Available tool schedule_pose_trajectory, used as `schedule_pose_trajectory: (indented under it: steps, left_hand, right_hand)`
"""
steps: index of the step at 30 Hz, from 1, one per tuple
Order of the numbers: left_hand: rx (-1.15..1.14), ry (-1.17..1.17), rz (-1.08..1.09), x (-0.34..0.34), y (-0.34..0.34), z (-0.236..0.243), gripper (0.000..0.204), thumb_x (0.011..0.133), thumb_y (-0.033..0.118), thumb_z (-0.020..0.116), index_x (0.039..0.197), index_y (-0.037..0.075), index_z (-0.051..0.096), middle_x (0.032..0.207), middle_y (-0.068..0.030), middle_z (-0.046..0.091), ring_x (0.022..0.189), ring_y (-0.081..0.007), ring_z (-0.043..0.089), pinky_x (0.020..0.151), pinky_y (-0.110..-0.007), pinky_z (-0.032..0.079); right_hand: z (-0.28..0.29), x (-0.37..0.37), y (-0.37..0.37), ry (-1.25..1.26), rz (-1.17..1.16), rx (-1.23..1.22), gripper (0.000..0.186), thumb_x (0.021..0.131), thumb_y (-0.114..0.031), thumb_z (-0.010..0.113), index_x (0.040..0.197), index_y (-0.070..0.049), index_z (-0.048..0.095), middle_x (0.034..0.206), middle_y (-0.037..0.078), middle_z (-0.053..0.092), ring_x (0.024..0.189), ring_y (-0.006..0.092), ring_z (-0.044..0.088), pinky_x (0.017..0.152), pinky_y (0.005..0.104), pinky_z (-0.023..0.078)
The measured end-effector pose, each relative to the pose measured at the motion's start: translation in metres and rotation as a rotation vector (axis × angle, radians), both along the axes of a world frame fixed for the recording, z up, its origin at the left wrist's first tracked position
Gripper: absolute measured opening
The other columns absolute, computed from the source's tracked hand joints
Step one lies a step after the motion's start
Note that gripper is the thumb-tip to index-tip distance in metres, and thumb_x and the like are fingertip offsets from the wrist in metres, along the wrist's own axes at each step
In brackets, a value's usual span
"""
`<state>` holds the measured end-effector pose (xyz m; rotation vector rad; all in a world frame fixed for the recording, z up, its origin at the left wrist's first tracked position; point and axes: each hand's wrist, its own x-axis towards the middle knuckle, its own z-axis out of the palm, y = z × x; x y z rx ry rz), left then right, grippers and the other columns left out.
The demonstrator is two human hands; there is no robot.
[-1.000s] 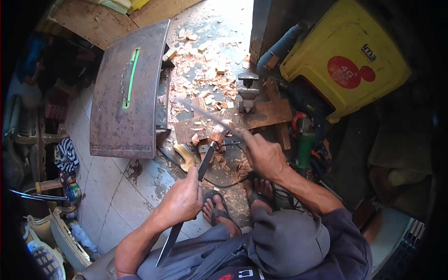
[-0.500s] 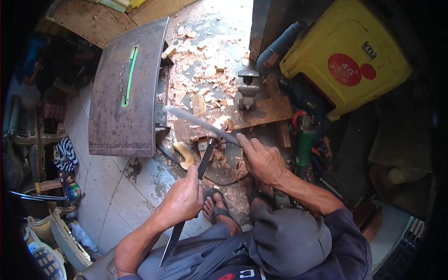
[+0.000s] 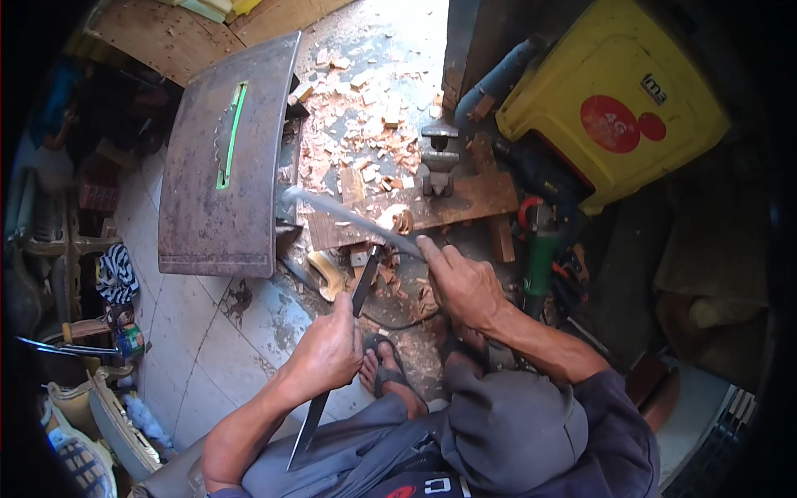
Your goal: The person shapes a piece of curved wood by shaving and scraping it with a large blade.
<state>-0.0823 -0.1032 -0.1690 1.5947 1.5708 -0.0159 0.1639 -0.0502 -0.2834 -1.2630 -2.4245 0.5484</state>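
As head view looks down, left hand (image 3: pixel 326 349) has fingers clamped round one flat dark metal bar (image 3: pixel 365 284); right hand's (image 3: pixel 465 286) fingers clamp one slim grey rod (image 3: pixel 357 218), just above bar's far end, contact unclear. Change: rod tip lower than second ago, near rusty metal table's (image 3: pixel 212 216) right edge; both tools seem mid-use. Near plank's (image 3: pixel 473 203) lower left corner, one curved wooden piece (image 3: pixel 327 274); upper edge, one vise (image 3: pixel 438 160); lower right corner, one green grinder (image 3: pixel 540 257).

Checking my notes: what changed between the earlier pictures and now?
The right hand and its grey tool shifted slightly down-left in view; the dark bar in the left hand swung slightly, lower end rightward. Both hands kept hold; the green grinder stayed put.
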Motion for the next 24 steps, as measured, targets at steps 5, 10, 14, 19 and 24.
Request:
schedule_pose_trajectory:
  steps: [5,10,14,19,24]
  left_hand:
    - [0.015,-0.023,0.009,0.004,-0.002,0.001,0.022,0.099,0.007,0.05,0.109,-0.004,0.035,0.064,-0.0349,0.058,0.064,-0.0562,0.06,0.06,-0.063,0.044]
    - [0.015,-0.008,0.02,0.002,-0.005,0.0,0.023,0.097,0.006,0.051,0.109,-0.005,0.035,0.064,-0.0355,0.058,0.065,-0.0569,0.06,0.06,-0.063,0.045]
    - [-0.036,-0.015,0.026,0.003,-0.005,0.002,0.024,0.096,0.004,0.051,0.11,-0.005,0.034,0.064,-0.0363,0.058,0.065,-0.0573,0.06,0.06,-0.063,0.045]
    - [0.007,-0.04,0.032,0.005,-0.009,-0.003,0.024,0.096,0.005,0.051,0.109,-0.005,0.034,0.064,-0.0359,0.058,0.064,-0.0574,0.06,0.06,-0.063,0.045]
    - [-0.024,-0.023,0.049,0.002,-0.011,-0.005,0.024,0.097,0.006,0.051,0.11,-0.004,0.034,0.064,-0.035,0.058,0.064,-0.0573,0.06,0.06,-0.063,0.045]
  right_hand:
    - [-0.013,0.01,0.021,-0.134,-0.094,-0.097,0.052,0.088,-0.005,0.058,0.139,-0.003,0.047,0.085,0.018,0.058,0.064,0.0405,0.067,0.056,0.0512,0.057]
    - [-0.001,0.005,0.005,0.081,0.067,0.092,0.06,0.088,-0.006,0.062,0.146,-0.004,0.049,0.084,0.015,0.057,0.062,0.0374,0.066,0.054,0.0488,0.055]
    - [-0.004,0.0,0.009,-0.026,-0.034,0.032,0.054,0.088,-0.006,0.064,0.141,-0.005,0.055,0.083,0.013,0.055,0.059,0.0316,0.065,0.052,0.0439,0.055]
    - [-0.009,0.003,0.015,-0.036,-0.065,-0.014,0.056,0.089,-0.006,0.062,0.144,-0.004,0.05,0.083,0.015,0.057,0.061,0.034,0.066,0.055,0.0454,0.055]
    - [0.016,-0.006,0.006,0.144,0.091,0.06,0.049,0.09,-0.005,0.06,0.138,-0.004,0.049,0.09,0.021,0.062,0.068,0.0415,0.069,0.059,0.0524,0.056]
